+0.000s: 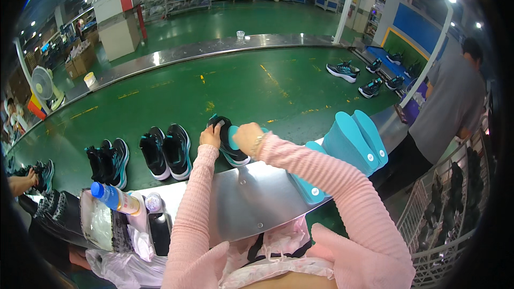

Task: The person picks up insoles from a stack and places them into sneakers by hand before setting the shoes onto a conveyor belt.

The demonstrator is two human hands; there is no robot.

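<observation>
In front of me, on the near side of the green belt, is a black running shoe (236, 157) with a pale sole. My left hand (210, 135) is closed on its upper at the far end. Just to the right, my right hand (249, 138) grips a turquoise insole (232, 137) over the shoe's opening. How far the insole sits inside is hidden by the hand. Stacks of turquoise insoles (345, 142) lie to the right of my right forearm, some of them partly behind it.
Black shoes in pairs (167, 151) stand along the belt (187, 96) to my left. A blue-capped bottle (115, 198) and a phone (159, 234) lie near my left forearm. One person (455, 96) stands at right beside a wire rack (447, 219); another's hand (29, 180) touches shoes far left.
</observation>
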